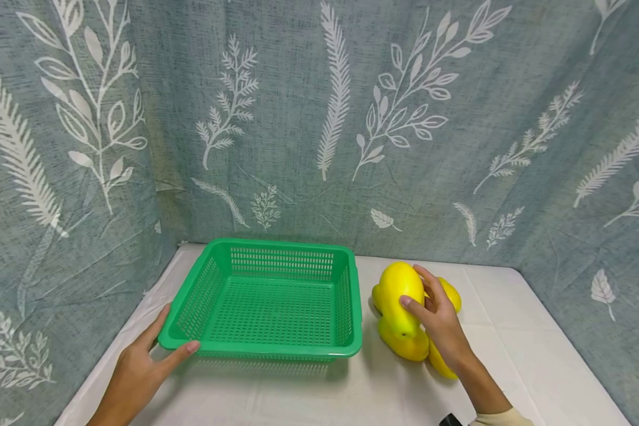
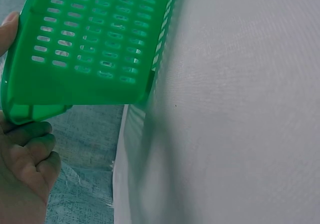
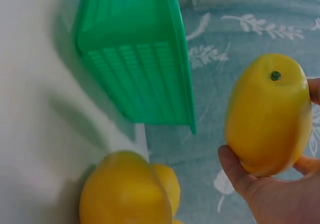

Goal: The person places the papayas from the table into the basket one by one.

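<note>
Nearest, the person's left hand [image 1: 140, 365] has its grip curled on the near left corner of the green basket [image 1: 277, 351]; whether the basket sits quite flat on the worktop [image 1: 511, 355] is hard to tell. To the right, the right hand [image 1: 442, 324] has its grip closed round a yellow fruit [image 1: 402, 296], held clear above the other yellow fruits [image 1: 404, 344]. The step in hand looks like picking up one fruit while steadying the basket; the next move probably calls for a secure hold and enough height to clear the basket's rim. A leaf-patterned curtain [image 1: 293, 118] hangs behind.

A: Basket [image 1: 266, 350] at left hand [image 1: 138, 370]?
B: Solid green, slotted grid pattern.
A: Fruit [image 1: 399, 296] in right hand [image 1: 443, 325]?
B: Yellow, one end dotted dark green.
A: Curtain [image 1: 293, 118] beyond both hands?
B: Grey-blue, white leaf prints.
</note>
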Demonstrator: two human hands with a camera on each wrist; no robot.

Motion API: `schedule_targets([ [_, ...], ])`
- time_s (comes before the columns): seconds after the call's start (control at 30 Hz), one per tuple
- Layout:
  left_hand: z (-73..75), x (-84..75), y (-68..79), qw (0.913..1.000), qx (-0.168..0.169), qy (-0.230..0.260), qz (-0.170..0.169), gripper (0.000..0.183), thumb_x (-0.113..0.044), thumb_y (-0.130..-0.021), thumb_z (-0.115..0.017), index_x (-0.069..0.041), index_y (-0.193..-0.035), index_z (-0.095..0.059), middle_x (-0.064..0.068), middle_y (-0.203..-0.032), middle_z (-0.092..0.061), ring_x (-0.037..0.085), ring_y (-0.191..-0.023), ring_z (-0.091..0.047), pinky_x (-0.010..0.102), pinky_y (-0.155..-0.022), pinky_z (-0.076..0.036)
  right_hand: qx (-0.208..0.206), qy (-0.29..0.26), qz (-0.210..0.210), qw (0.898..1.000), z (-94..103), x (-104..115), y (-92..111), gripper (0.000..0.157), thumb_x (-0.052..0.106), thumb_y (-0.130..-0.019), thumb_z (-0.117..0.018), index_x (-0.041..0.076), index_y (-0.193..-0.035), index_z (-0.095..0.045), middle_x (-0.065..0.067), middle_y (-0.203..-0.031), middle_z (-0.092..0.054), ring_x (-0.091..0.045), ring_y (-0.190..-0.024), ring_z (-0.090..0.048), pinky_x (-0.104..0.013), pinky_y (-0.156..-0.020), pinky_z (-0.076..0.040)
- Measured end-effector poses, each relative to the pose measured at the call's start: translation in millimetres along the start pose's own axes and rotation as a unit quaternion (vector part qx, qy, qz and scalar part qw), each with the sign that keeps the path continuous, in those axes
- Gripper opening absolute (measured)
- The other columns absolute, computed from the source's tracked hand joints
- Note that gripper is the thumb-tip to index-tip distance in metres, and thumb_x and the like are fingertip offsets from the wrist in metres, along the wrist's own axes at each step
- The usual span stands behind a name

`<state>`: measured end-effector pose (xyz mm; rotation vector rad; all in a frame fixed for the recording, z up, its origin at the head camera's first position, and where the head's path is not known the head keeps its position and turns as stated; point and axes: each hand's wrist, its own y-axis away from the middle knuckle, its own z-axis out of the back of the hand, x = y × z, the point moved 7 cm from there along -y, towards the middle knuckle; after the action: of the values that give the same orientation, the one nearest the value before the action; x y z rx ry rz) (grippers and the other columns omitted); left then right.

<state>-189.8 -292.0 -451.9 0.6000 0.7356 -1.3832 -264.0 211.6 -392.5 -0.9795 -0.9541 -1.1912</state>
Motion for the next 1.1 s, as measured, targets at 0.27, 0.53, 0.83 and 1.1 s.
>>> schedule_targets([
  [0.27,-0.5,2.0,-1.7,0.9999,0.008,-0.003,0.008,0.104,-0.051,-0.101,-0.071,-0.019,-0.171,-0.001,0.03,-0.172,-0.015,0.063,-0.15,-0.026,0.08,-0.106,-0.036,0.011,-0.036,-0.001,0.999,-25.5,8.9,-4.5,0.068,0.031,-0.104,-0.07,0.031,-0.164,-0.036,-0.008,-0.167,-0.035,-0.033,-0.147,-0.048,-0.024,-0.107,-0.049],
  [0.53,-0.6,2.1,-1.5,0.9998,0.012,-0.002,0.013,0.104,-0.052,-0.102,-0.07,-0.019,-0.171,0.0,0.031,-0.172,-0.015,0.063,-0.149,-0.027,0.079,-0.107,-0.036,0.037,-0.057,0.016,0.998,-49.1,14.7,-5.5,0.07,0.026,-0.103,-0.069,0.028,-0.165,-0.036,-0.012,-0.163,-0.039,-0.034,-0.14,-0.053,-0.025,-0.104,-0.051],
  [0.83,0.3,1.7,-1.1,1.0,0.004,-0.001,0.001,0.103,-0.049,-0.102,-0.071,-0.018,-0.172,-0.002,0.031,-0.172,-0.017,0.062,-0.151,-0.026,0.079,-0.107,-0.036,0.052,-0.068,0.03,0.996,-65.5,17.8,-5.7,0.072,0.024,-0.102,-0.068,0.024,-0.166,-0.033,-0.017,-0.162,-0.041,-0.036,-0.135,-0.056,-0.031,-0.104,-0.054],
  [1.1,0.9,1.3,-0.1,1.0,0.001,0.002,-0.002,0.102,-0.048,-0.102,-0.071,-0.019,-0.172,-0.003,0.029,-0.173,-0.017,0.061,-0.152,-0.025,0.078,-0.108,-0.035,0.064,-0.056,0.026,0.996,-71.3,17.2,-6.4,0.076,0.029,-0.102,-0.07,0.027,-0.167,-0.03,-0.014,-0.167,-0.036,-0.039,-0.148,-0.047,-0.054,-0.118,-0.045],
])
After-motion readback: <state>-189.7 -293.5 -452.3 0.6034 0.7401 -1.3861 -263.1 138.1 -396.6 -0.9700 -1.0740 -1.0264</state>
